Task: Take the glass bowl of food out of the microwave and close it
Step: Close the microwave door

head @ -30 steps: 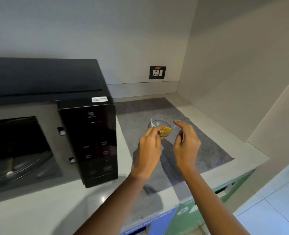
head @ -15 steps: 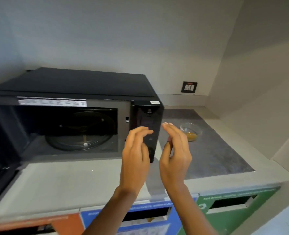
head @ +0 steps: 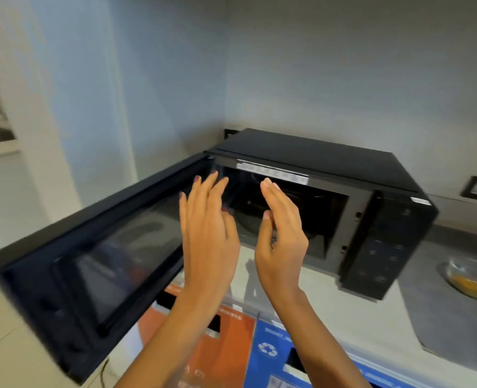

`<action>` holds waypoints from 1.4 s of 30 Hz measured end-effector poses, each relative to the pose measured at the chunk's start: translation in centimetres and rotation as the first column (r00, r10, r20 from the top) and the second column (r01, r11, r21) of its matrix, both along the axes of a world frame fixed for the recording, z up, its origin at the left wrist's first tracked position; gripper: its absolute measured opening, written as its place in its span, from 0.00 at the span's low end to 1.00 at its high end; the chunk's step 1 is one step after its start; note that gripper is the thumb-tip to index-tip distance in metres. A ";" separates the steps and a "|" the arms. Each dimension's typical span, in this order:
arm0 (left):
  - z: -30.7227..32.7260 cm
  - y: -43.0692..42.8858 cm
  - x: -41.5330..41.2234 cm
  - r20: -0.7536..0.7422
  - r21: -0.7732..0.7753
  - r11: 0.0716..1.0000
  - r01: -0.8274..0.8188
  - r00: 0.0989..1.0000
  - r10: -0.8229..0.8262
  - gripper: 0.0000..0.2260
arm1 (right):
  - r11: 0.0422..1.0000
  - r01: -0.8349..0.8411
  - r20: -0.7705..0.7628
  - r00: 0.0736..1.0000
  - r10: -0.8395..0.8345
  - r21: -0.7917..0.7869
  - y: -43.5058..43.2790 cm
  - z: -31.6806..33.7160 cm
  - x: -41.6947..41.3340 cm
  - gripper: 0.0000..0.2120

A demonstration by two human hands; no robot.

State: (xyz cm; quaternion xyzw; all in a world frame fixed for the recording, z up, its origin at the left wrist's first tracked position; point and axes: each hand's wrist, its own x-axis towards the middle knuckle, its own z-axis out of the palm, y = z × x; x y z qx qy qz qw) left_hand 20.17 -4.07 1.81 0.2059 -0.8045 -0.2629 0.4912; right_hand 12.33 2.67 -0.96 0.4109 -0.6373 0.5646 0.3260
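Both hands empty, left hand (head: 206, 233) and right hand (head: 280, 236) with fingers loosely spread before the open microwave (head: 329, 197), glass bowl (head: 468, 275) on the desk far right; risk: door (head: 92, 247) swung carelessly, pinching fingers.

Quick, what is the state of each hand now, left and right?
Left hand: open, holding nothing, in front of the open microwave door.
Right hand: open, holding nothing.
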 end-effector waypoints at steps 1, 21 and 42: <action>0.3 -1.0 1.2 0.016 -0.010 0.999 -0.048 0.999 0.049 0.22 | 0.999 -0.043 0.002 0.999 0.043 0.008 -1.3 0.1 0.8 0.21; 3.1 -9.8 10.5 0.516 -0.220 0.911 -0.348 0.751 0.412 0.14 | 0.694 -0.535 0.204 0.838 0.505 0.481 -13.2 1.3 6.2 0.23; 4.1 -8.7 4.3 0.517 0.144 0.942 0.303 0.789 -0.332 0.16 | 0.712 -0.588 0.572 0.757 0.316 0.384 -2.6 6.1 0.2 0.12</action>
